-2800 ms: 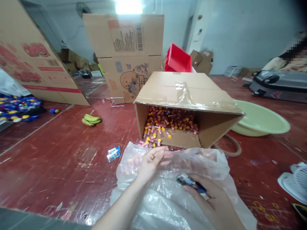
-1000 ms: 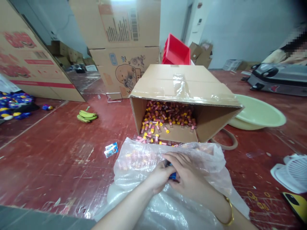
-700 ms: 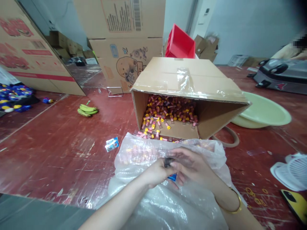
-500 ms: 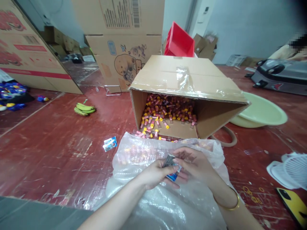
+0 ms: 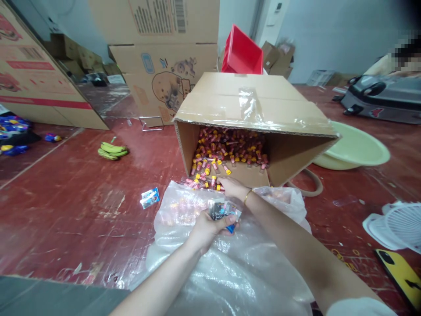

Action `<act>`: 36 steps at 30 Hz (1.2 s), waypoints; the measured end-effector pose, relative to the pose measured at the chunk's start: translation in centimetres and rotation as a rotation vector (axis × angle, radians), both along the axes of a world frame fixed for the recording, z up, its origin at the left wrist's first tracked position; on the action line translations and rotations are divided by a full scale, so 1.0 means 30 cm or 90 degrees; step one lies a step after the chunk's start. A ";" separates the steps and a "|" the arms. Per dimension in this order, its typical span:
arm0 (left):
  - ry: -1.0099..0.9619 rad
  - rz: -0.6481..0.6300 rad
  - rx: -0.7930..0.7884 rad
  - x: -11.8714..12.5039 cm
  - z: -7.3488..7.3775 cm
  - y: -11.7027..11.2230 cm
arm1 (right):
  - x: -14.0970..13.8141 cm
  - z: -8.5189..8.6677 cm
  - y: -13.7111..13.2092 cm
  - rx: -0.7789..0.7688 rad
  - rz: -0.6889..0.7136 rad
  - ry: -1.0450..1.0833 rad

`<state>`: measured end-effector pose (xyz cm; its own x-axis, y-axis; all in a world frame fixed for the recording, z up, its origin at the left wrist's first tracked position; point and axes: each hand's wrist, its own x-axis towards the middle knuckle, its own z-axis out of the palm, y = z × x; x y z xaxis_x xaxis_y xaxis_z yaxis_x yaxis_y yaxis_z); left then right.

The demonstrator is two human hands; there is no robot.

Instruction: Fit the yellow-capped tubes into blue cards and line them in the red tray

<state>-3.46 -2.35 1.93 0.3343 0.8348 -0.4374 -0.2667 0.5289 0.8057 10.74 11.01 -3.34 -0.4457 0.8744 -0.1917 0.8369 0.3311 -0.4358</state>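
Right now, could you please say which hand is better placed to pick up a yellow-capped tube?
Probably the right hand: it is beside yellow-capped tubes at the cardboard box, while the left hand, farther back, holds small packets.

a workshop or storeroom, by its scuffed red floor (image 5: 72, 210), large cartons (image 5: 256, 105), piled boxes (image 5: 74, 52) and red crate (image 5: 245, 50)

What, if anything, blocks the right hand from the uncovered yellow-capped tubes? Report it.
Nothing visible: the right hand is right beside the nearest yellow-capped tubes at the mouth of the cardboard box. The translucent plastic sheet lies below, not between. Contact is unclear.
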 end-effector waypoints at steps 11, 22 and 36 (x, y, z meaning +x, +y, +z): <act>-0.034 0.031 -0.016 0.001 -0.001 -0.010 | 0.070 0.021 -0.048 -0.010 -0.093 0.180; 0.017 -0.031 0.029 0.008 0.026 -0.031 | 0.141 0.321 -0.475 0.158 -0.191 0.567; -0.122 0.012 -0.092 0.055 0.097 -0.040 | 0.073 0.247 -0.547 -0.113 -0.194 0.634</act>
